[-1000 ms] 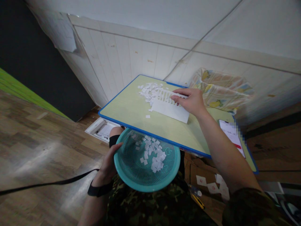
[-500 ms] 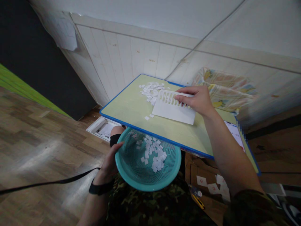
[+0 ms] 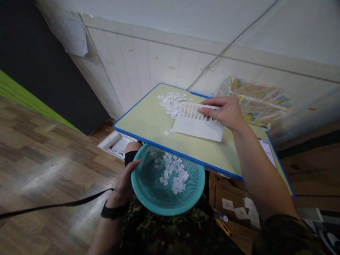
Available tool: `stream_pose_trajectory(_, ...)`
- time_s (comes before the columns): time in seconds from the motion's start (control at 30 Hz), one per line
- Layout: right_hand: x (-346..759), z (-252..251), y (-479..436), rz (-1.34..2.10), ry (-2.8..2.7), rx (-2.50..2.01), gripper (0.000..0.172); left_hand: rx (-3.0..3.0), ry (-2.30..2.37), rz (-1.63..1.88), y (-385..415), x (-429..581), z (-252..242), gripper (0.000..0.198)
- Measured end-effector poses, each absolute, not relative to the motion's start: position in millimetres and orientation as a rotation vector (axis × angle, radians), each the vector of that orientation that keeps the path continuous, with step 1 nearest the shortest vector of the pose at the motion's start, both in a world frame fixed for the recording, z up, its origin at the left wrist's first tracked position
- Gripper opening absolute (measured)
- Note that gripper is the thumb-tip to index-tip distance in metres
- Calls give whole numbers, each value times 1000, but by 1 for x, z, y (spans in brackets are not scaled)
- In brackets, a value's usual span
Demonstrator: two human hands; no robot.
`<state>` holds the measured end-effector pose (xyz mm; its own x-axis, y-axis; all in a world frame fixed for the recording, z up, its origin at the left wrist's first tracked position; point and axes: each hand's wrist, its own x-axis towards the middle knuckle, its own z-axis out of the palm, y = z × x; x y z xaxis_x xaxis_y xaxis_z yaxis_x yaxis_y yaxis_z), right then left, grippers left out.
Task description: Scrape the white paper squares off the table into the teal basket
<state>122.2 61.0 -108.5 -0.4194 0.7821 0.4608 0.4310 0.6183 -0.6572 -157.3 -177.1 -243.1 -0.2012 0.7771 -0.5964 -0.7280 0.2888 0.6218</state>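
My right hand (image 3: 228, 112) pinches a white slotted panel (image 3: 198, 129) by its upper right edge, thumb over the slots. The panel leans over the pale green table (image 3: 140, 118), its left edge beside a pile of small white paper squares (image 3: 172, 103). One loose square (image 3: 166, 133) lies just left of the panel's lower corner. Below the table's front edge, my left hand (image 3: 125, 181) grips the rim of a turquoise plastic colander (image 3: 148, 199), which rests at my lap. Several white squares (image 3: 180, 181) lie scattered and heaped inside it.
A cloth-lined basket (image 3: 259, 109) stands at the back right by the wall (image 3: 143, 67). At the table's right end lies a white sheet or device (image 3: 266, 151). Lower right are cards (image 3: 241, 213) and a yellow cutter (image 3: 223, 227). A white box (image 3: 110, 145) sits on the floor.
My right hand and the slotted panel have shifted slightly right. The colander and its squares look much the same.
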Motion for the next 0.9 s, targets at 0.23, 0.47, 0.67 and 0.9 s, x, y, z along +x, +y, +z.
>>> stream_pose_trajectory(0.23,122,-107,59,638,-2130,-942,31,53,1126,1330,-178,-157,-244,18)
stream_pose_trajectory(0.47,152,-96,72,536,-2107,-1024,32,47,1136,1340,-177,-157,-244,20)
stream_pose_trajectory(0.67,113,-111,58,454,-2012,-920,27,64,1149,1333,-176,-156,-244,20)
stream_pose_trajectory(0.9,106,-112,50,528,-2118,-960,27,48,1114,1341,-176,-153,-238,21)
